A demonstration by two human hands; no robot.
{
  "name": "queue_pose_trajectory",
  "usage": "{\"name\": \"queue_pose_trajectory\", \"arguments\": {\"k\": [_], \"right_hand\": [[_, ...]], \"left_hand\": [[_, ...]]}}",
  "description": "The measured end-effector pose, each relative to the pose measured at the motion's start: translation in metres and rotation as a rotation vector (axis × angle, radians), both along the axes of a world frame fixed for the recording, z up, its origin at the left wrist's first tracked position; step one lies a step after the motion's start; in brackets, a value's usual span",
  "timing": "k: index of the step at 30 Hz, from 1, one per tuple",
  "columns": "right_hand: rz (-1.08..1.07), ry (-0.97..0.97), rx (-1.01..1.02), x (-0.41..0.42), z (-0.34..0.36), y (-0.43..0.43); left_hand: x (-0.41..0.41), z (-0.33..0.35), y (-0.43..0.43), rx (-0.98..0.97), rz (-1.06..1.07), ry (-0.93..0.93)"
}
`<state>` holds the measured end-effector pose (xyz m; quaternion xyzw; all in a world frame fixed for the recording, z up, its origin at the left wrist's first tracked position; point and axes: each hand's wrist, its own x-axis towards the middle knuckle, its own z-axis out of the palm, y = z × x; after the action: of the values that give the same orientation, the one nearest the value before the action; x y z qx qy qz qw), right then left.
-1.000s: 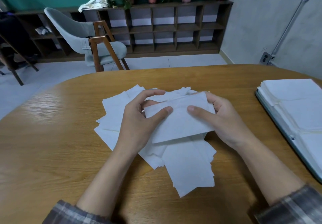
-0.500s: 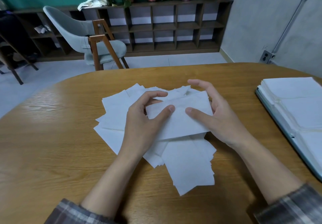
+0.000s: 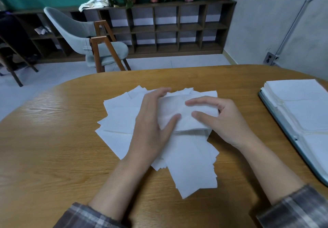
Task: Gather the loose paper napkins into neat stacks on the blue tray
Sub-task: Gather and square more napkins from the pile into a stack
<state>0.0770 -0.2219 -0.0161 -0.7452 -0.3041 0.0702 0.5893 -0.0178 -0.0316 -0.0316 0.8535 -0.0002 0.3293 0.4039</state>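
Left hand (image 3: 150, 126) and right hand (image 3: 226, 121) seemingly grip the napkin bundle (image 3: 183, 109) lying between them.

Diffuse, bright indoor light. A pale sheen marks the wooden table (image 3: 48, 107) at left; soft shadows lie beside the forearms (image 3: 124, 179). The paper napkins (image 3: 191, 171) wash out white. Fingertips of the left hand (image 3: 150, 124) are motion-blurred. Wide-angle distortion bows the table edge; the shelf unit (image 3: 177, 29) is dim.
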Motion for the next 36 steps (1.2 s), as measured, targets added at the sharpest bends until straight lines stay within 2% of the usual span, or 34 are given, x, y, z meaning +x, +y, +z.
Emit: {"name": "queue_pose_trajectory", "arguments": {"k": [2,5,7,9,15,18,20,24,29,32,36], "right_hand": [[-0.130,-0.047,-0.042,0.006,-0.008,0.001],[-0.252,-0.065,-0.053,0.012,-0.014,-0.002],[-0.286,-0.076,-0.066,0.012,-0.013,-0.002],[-0.293,-0.086,-0.081,0.010,-0.012,-0.001],[-0.287,-0.089,-0.092,0.009,-0.010,-0.001],[-0.267,-0.066,-0.044,0.008,-0.008,-0.002],[-0.221,-0.037,0.020,0.006,-0.002,-0.003],[-0.155,0.224,0.161,0.003,0.006,-0.002],[0.103,0.421,0.236,0.003,0.006,-0.007],[0.169,0.372,0.233,0.006,0.003,-0.008],[0.053,0.196,0.070,-0.003,0.002,-0.001]], "left_hand": [[0.002,-0.007,-0.001,0.250,-0.087,-0.011],[0.002,-0.015,-0.001,0.431,-0.305,0.125],[0.002,-0.019,-0.001,0.524,-0.354,0.241],[0.002,-0.019,0.000,0.545,-0.348,0.288],[0.003,-0.019,0.002,0.497,-0.350,0.270],[0.001,-0.014,-0.002,0.392,-0.345,0.218],[-0.002,-0.007,-0.004,0.218,-0.342,0.178],[-0.006,0.006,-0.004,-0.131,-0.279,0.149],[-0.005,0.011,0.004,-0.275,-0.221,0.106],[-0.004,0.011,0.011,-0.293,-0.167,0.122],[-0.002,0.010,0.016,-0.319,-0.061,0.102]]}}
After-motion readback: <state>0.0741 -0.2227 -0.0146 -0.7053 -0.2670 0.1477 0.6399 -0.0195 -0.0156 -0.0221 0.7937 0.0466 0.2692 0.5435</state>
